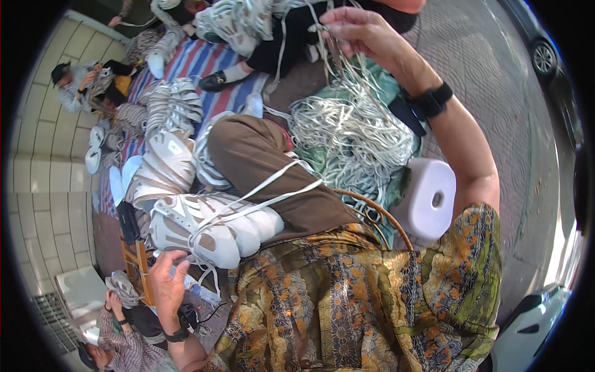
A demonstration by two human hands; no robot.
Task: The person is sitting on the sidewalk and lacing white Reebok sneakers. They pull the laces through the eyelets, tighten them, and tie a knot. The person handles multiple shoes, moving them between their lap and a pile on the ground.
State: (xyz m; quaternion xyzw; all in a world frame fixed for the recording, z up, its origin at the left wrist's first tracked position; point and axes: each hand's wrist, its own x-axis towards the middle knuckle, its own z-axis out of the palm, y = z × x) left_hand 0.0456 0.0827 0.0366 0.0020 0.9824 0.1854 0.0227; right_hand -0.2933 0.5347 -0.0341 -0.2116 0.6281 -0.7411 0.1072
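My right hand is raised at the top, its fingers pinching white shoelaces that hang toward a big tangled pile of laces. Across my lap lies a nested stack of white and beige shoe uppers. One long lace loops from the front shoe over my brown-trousered leg. Beside that shoe's lower edge is my left hand, thumb and fingers apart and slightly bent; nothing shows in its grasp. Whether its fingertips touch the shoe is unclear.
A white plastic stool stands right of the lace pile, which rests on green cloth. More shoe stacks lie on a striped sheet. Other people sit at the left and top. A wooden frame is near my left hand.
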